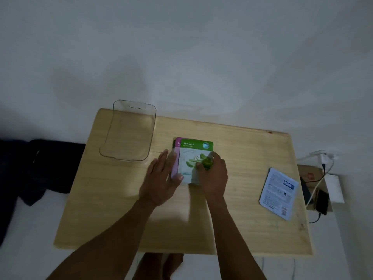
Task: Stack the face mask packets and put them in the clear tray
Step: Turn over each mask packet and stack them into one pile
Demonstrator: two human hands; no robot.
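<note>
A green Aloe Vera face mask packet [193, 152] lies on top of a pink packet [176, 156] in the middle of the wooden table [242, 178]. My right hand [214, 174] rests on the green packet, fingers curled on its lower right part. My left hand [161, 178] lies flat with spread fingers against the left edge of the stack, thumb at the bottom corner. A white and blue packet [279, 194] lies apart near the table's right edge, printed back up. The clear tray [113, 138] stands empty at the table's far left corner.
Right of the table lie a dark phone [322, 202], a white box [334, 187], a white plug and cables. Dark cloth [40, 168] lies on the floor to the left. My feet show below the table's near edge.
</note>
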